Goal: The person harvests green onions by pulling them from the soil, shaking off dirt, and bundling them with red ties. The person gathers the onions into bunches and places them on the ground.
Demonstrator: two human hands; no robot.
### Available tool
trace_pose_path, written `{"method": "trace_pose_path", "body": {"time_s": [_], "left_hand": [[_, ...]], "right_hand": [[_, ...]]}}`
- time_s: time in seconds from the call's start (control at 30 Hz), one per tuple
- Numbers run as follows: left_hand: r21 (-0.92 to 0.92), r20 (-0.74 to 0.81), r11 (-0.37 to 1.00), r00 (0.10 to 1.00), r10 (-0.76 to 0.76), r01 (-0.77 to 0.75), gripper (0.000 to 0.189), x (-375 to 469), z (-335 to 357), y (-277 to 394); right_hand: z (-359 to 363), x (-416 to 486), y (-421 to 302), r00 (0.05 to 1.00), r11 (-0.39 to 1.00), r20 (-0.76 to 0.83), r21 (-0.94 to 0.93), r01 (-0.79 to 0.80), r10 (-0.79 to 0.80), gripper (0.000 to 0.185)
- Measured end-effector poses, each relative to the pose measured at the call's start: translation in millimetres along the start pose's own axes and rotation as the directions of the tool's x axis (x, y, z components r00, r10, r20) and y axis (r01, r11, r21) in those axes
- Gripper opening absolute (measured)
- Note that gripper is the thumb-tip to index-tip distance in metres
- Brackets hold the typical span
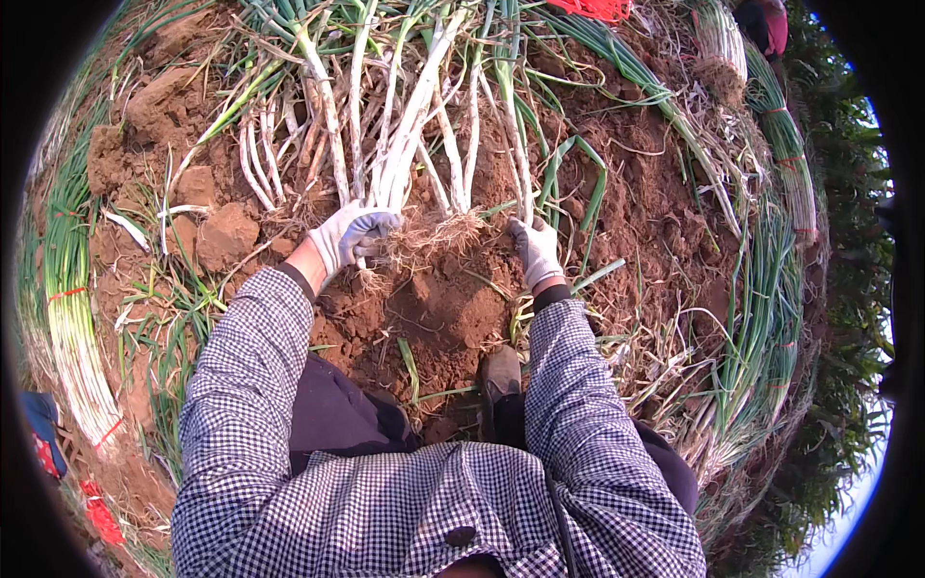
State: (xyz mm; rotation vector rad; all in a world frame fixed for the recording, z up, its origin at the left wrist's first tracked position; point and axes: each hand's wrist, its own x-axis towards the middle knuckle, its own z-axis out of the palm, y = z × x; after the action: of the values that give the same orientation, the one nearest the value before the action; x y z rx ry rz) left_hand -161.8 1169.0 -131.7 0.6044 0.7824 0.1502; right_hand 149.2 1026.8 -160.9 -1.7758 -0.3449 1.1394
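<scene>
Both my hands wear pale, soiled work gloves. My left hand (355, 235) is closed around the root ends of several long green onions (415, 134), whose white stalks point away from me and whose roots hang beside my fingers. My right hand (535, 246) grips the lower end of a green onion stalk (514, 137) further right. Between my hands lie tangled pale roots (441, 235) over the brown soil. More loose onions (260, 155) with dirty stalks lie on the ground beyond my left hand.
Tied onion bundles lie at left (79, 347) and right (788, 159). Soil clods (225, 235) rest left of my left hand. Red plastic strips (592, 7) lie at the top and lower left (102, 513). Parts of other people show at the upper right (773, 25) and left edge (45, 433).
</scene>
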Motion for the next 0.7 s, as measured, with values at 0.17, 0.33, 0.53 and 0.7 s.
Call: {"method": "trace_pose_path", "body": {"time_s": [0.17, 0.33, 0.53, 0.7], "left_hand": [[0.422, -0.351, 0.907, 0.924, 0.154, 0.009, 0.028, 4.1, -6.1, -5.7], [0.437, -0.428, 0.899, 0.884, 0.189, 0.020, 0.028, 10.9, 13.1, 1.1], [0.802, -0.416, 0.598, 0.725, 0.549, 0.008, 0.031, 27.4, 13.6, -8.7], [0.108, -0.207, 0.985, 0.966, 0.154, -0.134, 0.033, 6.3, 72.7, 0.8]], "right_hand": [[21.1, -24.7, -30.4, 0.899, 0.815, 0.432, 0.545, -0.197, -0.071, 0.025], [34.2, -31.2, -4.1, 0.873, 0.810, 0.486, 0.523, -0.263, -0.030, 0.027], [65.4, -70.6, -15.3, 0.777, 0.973, 0.616, 0.229, -0.016, -0.132, 0.032], [84.6, -75.5, -15.1, 0.760, 0.993, 0.650, -0.094, 0.068, 0.009, 0.033]]}}
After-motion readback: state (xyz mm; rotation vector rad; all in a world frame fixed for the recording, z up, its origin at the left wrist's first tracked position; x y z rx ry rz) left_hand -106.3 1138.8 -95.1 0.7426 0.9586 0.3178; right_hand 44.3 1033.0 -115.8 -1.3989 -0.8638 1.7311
